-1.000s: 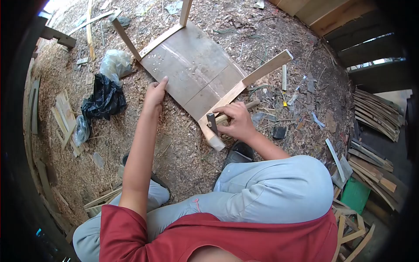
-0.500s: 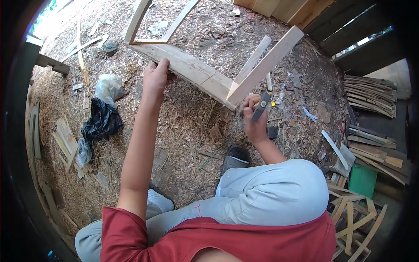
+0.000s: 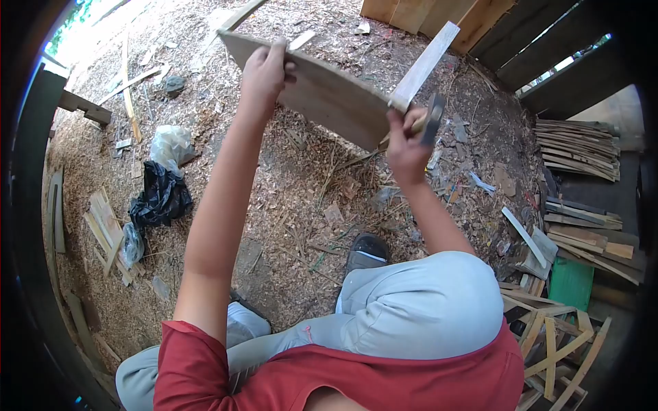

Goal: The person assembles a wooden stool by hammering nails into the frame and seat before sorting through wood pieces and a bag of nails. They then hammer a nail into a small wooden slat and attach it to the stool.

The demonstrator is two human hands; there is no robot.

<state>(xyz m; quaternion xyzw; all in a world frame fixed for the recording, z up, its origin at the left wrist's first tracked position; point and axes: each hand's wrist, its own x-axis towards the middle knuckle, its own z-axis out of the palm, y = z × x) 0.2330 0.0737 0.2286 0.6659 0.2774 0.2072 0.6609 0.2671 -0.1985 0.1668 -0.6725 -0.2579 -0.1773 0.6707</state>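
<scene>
Board (image 3: 329, 103) is held tilted toward the far edge of the ground (image 3: 291, 274), with a wooden leg (image 3: 428, 65) rising at its right corner. The left hand (image 3: 265, 72) is clamped on its upper edge. The right hand (image 3: 407, 154), apart from the left, is closed around a hammer (image 3: 432, 120) near this corner; whether it also touches the board, I cannot tell.

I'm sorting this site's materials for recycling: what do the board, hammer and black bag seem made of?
Board: probably wood or plywood, seemingly unfinished, given its dull brown face.
Hammer: the head looks like metal, dark grey with a slight sheen, though blur leaves the finish uncertain.
Black bag: likely thin plastic, glossy, from its crumpled, shiny folds.
</scene>
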